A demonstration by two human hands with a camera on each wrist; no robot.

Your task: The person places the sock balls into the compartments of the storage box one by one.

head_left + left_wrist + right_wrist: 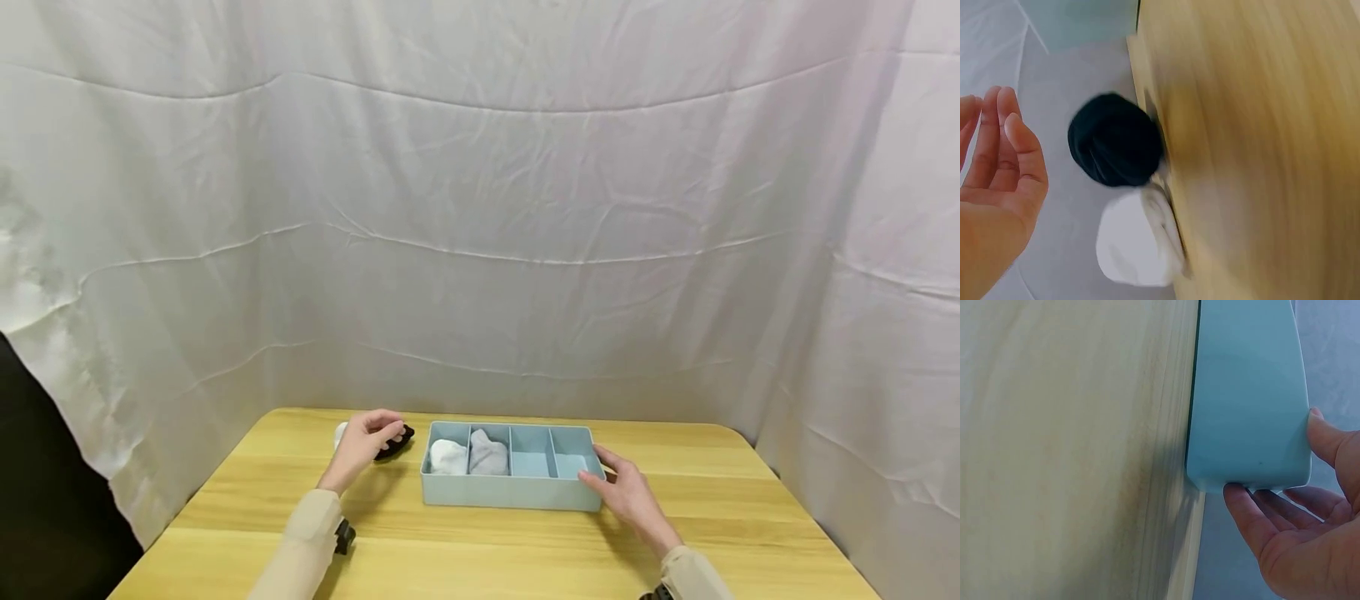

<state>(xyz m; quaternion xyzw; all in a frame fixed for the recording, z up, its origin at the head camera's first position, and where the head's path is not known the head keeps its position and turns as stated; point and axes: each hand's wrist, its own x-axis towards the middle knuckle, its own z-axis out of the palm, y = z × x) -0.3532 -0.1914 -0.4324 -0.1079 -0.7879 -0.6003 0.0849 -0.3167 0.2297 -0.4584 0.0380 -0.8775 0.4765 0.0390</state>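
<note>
A light blue divided storage box (513,492) stands on the table, with a row of compartments. A white balled-up sock (448,457) fills its leftmost compartment, and a grey balled-up sock (488,455) lies in the one beside it. My right hand (628,493) grips the box's right end, thumb at the rim and fingers against the end wall. To the left of the box, my left hand (363,444) hovers above a black balled-up sock (1115,139), fingers loosely bent and holding nothing. Another white balled-up sock (1138,240) sits right next to the black one.
The wooden table (465,554) has rounded back corners. Pale grey curtains (517,250) hang behind it and on both sides, and a dark area (45,492) shows at the far left.
</note>
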